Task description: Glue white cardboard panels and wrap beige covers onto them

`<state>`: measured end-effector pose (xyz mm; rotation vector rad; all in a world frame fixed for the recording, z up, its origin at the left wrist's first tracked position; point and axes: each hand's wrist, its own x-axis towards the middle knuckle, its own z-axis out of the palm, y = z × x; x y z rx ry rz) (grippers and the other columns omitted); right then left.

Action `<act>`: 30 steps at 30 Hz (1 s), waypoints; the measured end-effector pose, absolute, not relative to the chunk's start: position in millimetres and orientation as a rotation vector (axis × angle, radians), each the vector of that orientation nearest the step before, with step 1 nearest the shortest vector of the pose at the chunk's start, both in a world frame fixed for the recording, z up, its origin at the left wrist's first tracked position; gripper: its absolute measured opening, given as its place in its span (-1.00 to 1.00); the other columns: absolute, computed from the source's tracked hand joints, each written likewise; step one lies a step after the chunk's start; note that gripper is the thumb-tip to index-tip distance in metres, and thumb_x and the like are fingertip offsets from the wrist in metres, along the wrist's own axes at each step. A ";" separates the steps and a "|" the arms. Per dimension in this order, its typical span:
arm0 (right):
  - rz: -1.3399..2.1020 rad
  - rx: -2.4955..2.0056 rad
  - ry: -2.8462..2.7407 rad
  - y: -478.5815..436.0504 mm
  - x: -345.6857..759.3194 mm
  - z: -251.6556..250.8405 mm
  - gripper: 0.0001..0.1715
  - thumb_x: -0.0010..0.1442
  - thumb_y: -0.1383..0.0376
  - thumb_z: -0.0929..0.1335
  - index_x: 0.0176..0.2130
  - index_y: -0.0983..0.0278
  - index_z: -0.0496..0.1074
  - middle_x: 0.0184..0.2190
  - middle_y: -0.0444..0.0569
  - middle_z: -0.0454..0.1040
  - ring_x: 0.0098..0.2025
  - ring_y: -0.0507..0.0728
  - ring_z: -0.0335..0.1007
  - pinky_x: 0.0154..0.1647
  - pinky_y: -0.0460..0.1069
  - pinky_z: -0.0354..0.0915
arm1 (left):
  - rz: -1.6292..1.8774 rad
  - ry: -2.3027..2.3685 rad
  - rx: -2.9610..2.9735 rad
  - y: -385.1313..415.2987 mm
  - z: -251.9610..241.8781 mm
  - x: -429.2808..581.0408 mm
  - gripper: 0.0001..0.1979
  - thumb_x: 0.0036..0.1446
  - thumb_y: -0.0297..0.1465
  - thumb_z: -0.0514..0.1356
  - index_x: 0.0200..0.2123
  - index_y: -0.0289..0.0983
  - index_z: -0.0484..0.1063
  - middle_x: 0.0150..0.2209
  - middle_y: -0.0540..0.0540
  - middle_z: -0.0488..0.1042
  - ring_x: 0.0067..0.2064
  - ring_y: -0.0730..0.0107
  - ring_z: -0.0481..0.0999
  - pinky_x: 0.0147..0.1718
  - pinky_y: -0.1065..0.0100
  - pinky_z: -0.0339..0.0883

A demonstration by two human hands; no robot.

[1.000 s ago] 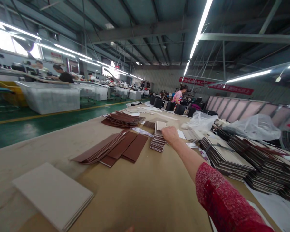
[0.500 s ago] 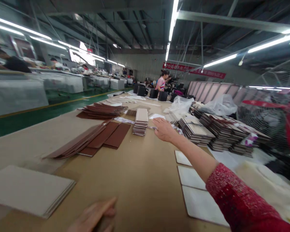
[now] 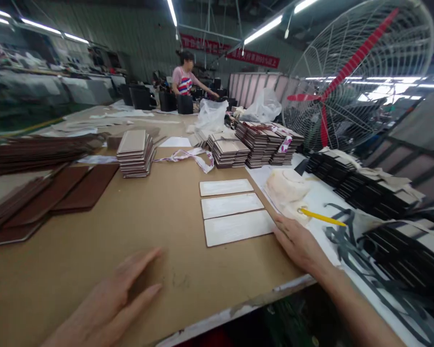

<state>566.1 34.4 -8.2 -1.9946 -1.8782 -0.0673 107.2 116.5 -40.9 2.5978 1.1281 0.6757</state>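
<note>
My left hand (image 3: pixel 112 301) lies flat and open on the brown cardboard table top (image 3: pixel 159 217), fingers stretched forward. My right hand (image 3: pixel 298 241) rests open near the table's right edge, fingertips touching the nearest of three white strips (image 3: pixel 237 226) laid side by side. A yellow pencil (image 3: pixel 320 218) lies just right of that hand, beside a cream lump of cloth (image 3: pixel 287 188). A small stack of beige-topped pieces (image 3: pixel 134 153) stands further back on the left.
Brown sheets (image 3: pixel 68 190) fan out at the left. Stacks of dark-edged pieces (image 3: pixel 260 142) and black stacks (image 3: pixel 383 193) fill the right side. A big caged fan with red blades (image 3: pixel 350 72) stands at the right. A person in a striped top (image 3: pixel 184 82) works at the far end.
My right hand has drawn back from the far stack to the near white strips. My left hand has come forward onto the table. The view has swung right, bringing the fan in.
</note>
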 end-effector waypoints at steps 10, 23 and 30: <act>-0.223 -2.009 -1.950 24.4 556.6 -39.3 -0.49 0.40 0.19 0.19 0.20 0.45 0.28 0.11 0.30 0.43 0.15 0.34 0.36 0.18 0.26 0.31 | 0.408 1.009 2.523 131.7 -34.2 217.2 -0.36 0.28 -0.24 0.09 0.36 -0.24 0.01 0.32 -0.22 0.24 0.31 0.05 0.24 0.27 -0.03 0.16; -0.101 -1.576 -2.170 5.3 446.7 -28.8 -0.53 0.37 0.23 0.25 0.21 0.35 0.27 0.04 0.18 0.51 0.09 0.28 0.45 0.07 0.19 0.46 | 0.475 1.401 2.482 66.7 -51.5 66.5 -0.31 0.28 -0.17 0.12 0.39 -0.03 -0.08 0.34 -0.12 0.20 0.29 0.04 0.29 0.23 0.00 0.29; -0.205 -1.360 -2.241 31.1 456.2 -65.2 -0.47 0.36 0.11 0.22 0.22 0.27 0.25 0.05 0.15 0.52 -0.03 0.34 0.55 -0.08 0.22 0.54 | 0.419 1.620 2.383 63.8 15.3 0.2 -0.31 0.26 -0.18 0.18 0.37 -0.08 -0.01 0.33 -0.15 0.21 0.31 0.11 0.23 0.29 0.03 0.15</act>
